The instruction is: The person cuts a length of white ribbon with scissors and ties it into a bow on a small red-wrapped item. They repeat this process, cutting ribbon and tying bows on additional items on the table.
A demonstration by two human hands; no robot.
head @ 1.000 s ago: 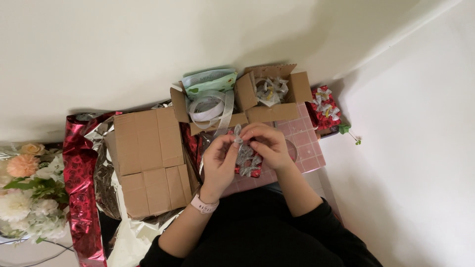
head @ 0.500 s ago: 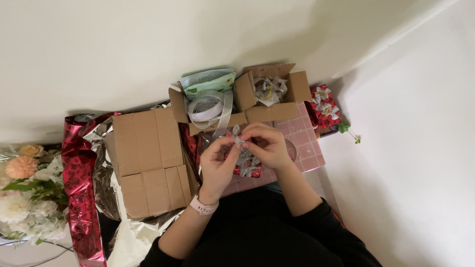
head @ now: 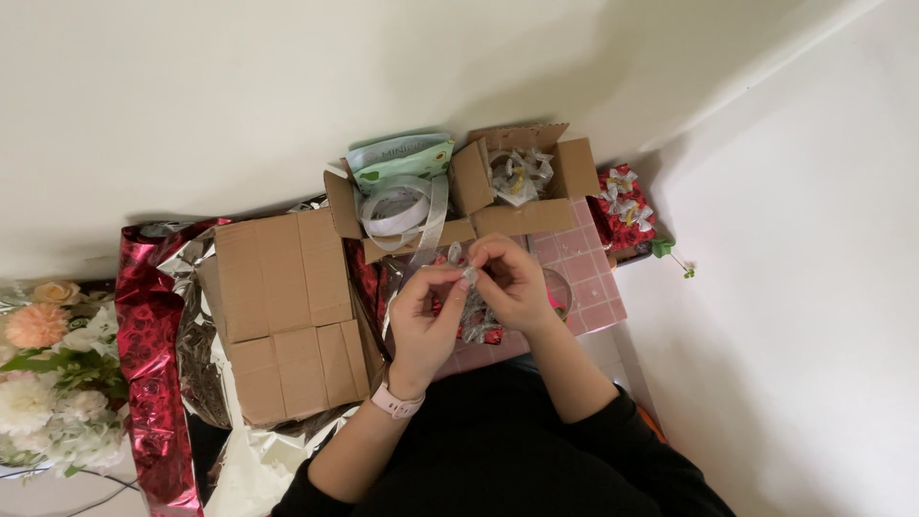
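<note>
Left hand (head: 426,321): I see thumb and fingertips pressed on a small silver wrapped piece (head: 470,277).
Right hand (head: 512,282): pinching the same piece, over the pink tiled board (head: 586,287), near its middle.
Risk: my guess, the slick wrapping could slip from the pinch and drop into the clutter below.
Closed carton (head: 282,311): left of board, contents hidden.
Open box (head: 522,177): far edge, clear-wrapped bits inside.
Second open box (head: 397,211): ribbon roll (head: 402,206), green pouch (head: 400,158).

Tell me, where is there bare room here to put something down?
The closed flat cardboard box left of the left hand has a bare top, and the pale floor right of the pink tiled board lies open. Around both hands it is crowded: the right hand, the ribbon, the open boxes and the red foil wrap.
</note>
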